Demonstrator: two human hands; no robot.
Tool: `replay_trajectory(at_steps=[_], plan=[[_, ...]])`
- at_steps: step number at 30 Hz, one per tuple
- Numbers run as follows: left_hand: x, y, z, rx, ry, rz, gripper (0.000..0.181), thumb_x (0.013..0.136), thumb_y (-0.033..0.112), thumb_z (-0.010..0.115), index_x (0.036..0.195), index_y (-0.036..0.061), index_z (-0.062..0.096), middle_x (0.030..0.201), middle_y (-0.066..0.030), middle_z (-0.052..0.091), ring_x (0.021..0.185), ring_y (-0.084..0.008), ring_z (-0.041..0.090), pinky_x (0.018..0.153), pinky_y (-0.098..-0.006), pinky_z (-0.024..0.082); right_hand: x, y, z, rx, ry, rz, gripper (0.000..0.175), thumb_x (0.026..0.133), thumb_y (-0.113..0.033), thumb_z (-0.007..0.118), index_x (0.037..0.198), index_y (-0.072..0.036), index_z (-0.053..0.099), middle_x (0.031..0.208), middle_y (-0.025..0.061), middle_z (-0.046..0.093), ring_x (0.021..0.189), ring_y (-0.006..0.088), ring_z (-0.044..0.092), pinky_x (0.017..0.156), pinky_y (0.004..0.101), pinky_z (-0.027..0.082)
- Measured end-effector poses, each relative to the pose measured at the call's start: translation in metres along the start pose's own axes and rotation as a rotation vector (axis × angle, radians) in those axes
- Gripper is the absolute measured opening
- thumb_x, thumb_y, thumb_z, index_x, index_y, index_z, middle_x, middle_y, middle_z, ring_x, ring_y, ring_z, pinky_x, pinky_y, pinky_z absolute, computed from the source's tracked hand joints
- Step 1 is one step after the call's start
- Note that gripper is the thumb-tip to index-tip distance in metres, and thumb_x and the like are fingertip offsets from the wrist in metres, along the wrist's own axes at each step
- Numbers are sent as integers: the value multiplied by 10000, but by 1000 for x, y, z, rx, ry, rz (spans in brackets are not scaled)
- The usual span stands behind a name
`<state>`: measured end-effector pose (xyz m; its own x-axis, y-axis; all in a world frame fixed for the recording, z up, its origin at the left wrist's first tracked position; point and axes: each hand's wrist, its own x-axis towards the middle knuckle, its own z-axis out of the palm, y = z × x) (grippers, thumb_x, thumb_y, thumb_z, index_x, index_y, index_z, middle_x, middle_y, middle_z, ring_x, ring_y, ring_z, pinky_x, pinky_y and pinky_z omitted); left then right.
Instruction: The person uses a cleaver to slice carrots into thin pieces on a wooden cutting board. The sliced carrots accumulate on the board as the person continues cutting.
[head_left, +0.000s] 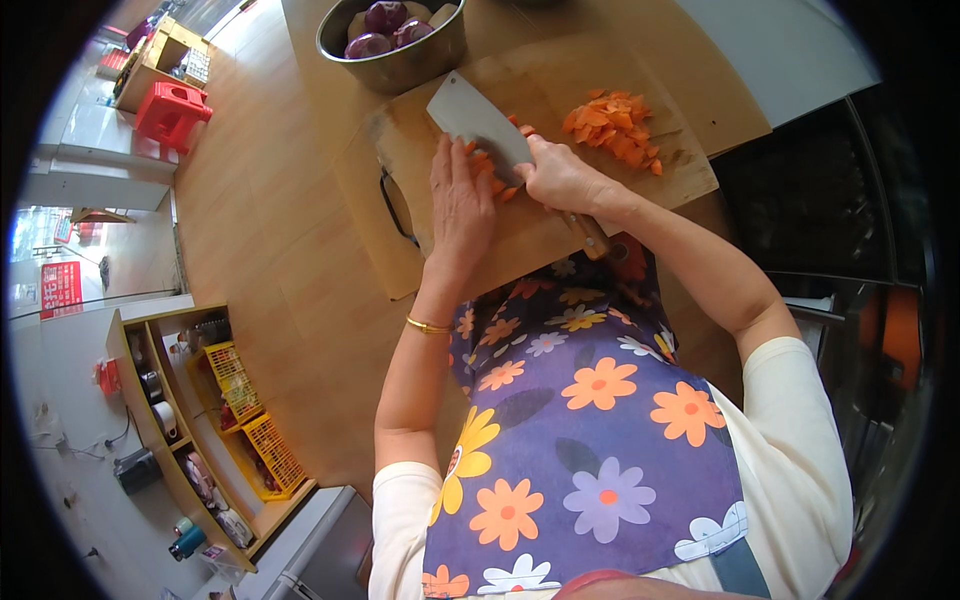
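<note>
My right hand (564, 177) grips a cleaver (469, 112) by its wooden handle, the broad blade slanting up and left over the wooden cutting board (540, 232). Beside the blade, my left hand (459, 202) rests its fingers on orange carrot pieces (486, 166). Some of these pieces are partly hidden by the fingers and the blade. A heap of sliced carrot (615, 124) lies on the right part of the board. The board has a black handle (395, 206) at its left end.
Past the board's far left corner stands a metal bowl (401, 64) with peeled purple onions (386, 16) and pale vegetables. A black-fronted appliance (802, 195) is at the right. On the far left floor are a red plastic stool (172, 116) and a shelf with yellow baskets (274, 457).
</note>
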<state>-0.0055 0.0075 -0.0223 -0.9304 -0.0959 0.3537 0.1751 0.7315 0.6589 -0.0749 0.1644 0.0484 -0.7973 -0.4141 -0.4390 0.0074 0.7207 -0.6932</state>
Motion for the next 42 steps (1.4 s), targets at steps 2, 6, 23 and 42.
replay_trajectory(at_steps=[2, 6, 23, 42], plan=[[1, -3, -1, 51, -42, 44, 431, 1019, 199, 510, 1396, -9, 488, 1443, -202, 484, 1345, -382, 441, 1135, -447, 344, -3, -1, -3, 18, -29, 40, 464, 985, -235, 549, 1300, 96, 469, 1048, 289, 687, 811, 354, 721, 707, 424, 577], [-6, -5, -8, -143, -128, 66, 353, 934, 154, 624, 1266, 45, 573, 1300, -170, 550, 1255, -375, 480, 1081, -447, 394, -2, 2, -3, 15, -28, 25, 438, 982, -241, 553, 1258, 96, 499, 1077, 299, 682, 894, 376, 716, 778, 437, 568], [-12, 0, 3, 174, 76, -37, 359, 978, 126, 584, 1304, -23, 569, 1453, -205, 469, 1384, -401, 399, 1148, -449, 350, -37, 32, -59, 337, -73, -109, 173, 1011, -145, 522, 1036, 26, 510, 746, 101, 578, 603, 154, 556, 561, 342, 478], [-18, 1, 5, 334, 11, 63, 419, 970, 131, 595, 1350, -40, 548, 1444, -136, 476, 1334, -429, 431, 1144, -530, 344, -39, 22, -29, 108, -105, 67, 224, 1030, -171, 522, 1063, 39, 452, 698, 137, 576, 563, 214, 536, 522, 357, 440]])
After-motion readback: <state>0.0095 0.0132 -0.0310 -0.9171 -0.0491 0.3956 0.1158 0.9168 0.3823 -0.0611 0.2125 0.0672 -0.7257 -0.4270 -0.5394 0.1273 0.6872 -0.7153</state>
